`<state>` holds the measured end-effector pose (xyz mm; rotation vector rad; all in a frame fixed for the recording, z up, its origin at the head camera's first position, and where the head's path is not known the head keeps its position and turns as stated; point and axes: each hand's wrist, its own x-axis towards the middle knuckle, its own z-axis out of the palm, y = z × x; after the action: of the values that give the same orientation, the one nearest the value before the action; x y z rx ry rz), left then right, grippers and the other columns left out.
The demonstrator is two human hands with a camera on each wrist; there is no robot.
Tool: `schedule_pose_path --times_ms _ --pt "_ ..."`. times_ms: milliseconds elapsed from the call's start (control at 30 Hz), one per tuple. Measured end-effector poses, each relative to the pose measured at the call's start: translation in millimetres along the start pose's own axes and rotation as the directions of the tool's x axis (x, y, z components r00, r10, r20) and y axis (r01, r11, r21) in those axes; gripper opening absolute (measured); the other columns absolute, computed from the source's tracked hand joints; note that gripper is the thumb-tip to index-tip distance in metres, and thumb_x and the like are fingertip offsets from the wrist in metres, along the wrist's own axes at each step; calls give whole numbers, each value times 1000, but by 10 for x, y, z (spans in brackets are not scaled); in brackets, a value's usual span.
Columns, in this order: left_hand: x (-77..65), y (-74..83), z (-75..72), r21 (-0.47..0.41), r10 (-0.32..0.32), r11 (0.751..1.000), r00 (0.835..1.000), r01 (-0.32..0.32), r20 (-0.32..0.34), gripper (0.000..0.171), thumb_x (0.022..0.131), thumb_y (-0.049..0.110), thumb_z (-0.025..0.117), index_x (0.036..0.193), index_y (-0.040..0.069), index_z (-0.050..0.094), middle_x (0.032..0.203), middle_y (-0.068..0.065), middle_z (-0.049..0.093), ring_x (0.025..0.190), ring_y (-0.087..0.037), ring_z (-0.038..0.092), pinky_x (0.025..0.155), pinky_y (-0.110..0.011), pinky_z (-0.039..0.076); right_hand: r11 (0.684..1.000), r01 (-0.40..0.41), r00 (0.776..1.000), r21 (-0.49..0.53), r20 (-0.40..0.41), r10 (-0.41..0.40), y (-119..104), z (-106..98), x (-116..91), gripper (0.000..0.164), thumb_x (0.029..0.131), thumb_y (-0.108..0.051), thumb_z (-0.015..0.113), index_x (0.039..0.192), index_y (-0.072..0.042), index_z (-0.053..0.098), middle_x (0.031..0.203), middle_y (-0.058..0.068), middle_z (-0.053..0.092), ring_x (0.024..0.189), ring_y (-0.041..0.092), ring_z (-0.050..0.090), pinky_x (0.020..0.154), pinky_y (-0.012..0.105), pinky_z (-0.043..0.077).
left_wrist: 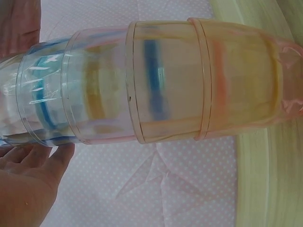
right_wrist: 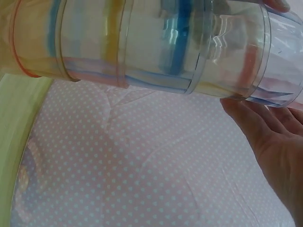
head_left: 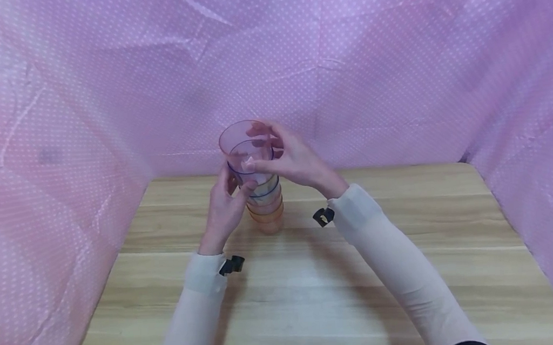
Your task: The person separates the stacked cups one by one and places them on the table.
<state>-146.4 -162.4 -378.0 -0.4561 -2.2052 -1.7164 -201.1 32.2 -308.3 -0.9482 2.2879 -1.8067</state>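
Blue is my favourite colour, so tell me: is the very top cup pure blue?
No, the top cup is see-through pink with a pink rim in the head view.

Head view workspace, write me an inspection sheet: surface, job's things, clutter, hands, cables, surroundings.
Surface: pale wood-grain table; its near edge is out of frame.
Job's things: stack of see-through tinted plastic cups standing on the table, with a pink cup on top, mouth upward.
Clutter: nothing seen.
Hands: left hand grips the stack's upper part; right hand holds the pink cup.
Cables: nothing seen.
Surroundings: pink dotted fabric, creased, behind and at both sides.
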Motion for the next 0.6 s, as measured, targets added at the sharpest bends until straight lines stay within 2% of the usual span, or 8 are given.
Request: schedule_pose_path --times_ms 100,300,433,533,600 --pt "6 0 2 -9 2 1000 1000 -2 6 95 87 60 66 159 5 37 151 -17 53 141 -29 50 120 -46 41 1000 -1 1000 31 -18 1 1 -3 11 81 87 -24 86 154 -7 43 144 1 60 131 23 58 111 38 50" --pt "14 -24 7 -27 10 1000 1000 -10 9 90 88 55 67 158 5 38 150 -16 53 140 -28 50 121 -43 40 998 18 998 64 -59 -15 -49 -12 19 82 90 -18 83 156 -4 38 148 2 58 140 15 50 118 29 39" --pt "6 -26 9 -41 14 999 1000 -14 4 88 88 52 68 157 5 40 148 -18 55 139 -29 51 120 -42 40 985 82 989 154 -138 -61 -133 -47 -5 78 90 -5 80 156 0 38 150 8 58 140 16 51 119 30 40" --pt "0 -24 15 -63 22 998 1000 -22 1 87 89 49 69 158 5 39 150 -19 53 140 -32 50 120 -43 40 960 150 976 236 -192 -105 -218 -101 -54 76 88 4 78 154 1 40 149 12 58 139 19 52 117 36 44" --pt "0 -24 22 -78 30 996 1000 -30 2 86 89 46 69 158 4 38 151 -20 52 140 -36 49 121 -45 39 941 205 963 270 -225 -146 -274 -148 -102 75 87 3 79 152 2 42 147 14 58 138 22 53 115 40 46"
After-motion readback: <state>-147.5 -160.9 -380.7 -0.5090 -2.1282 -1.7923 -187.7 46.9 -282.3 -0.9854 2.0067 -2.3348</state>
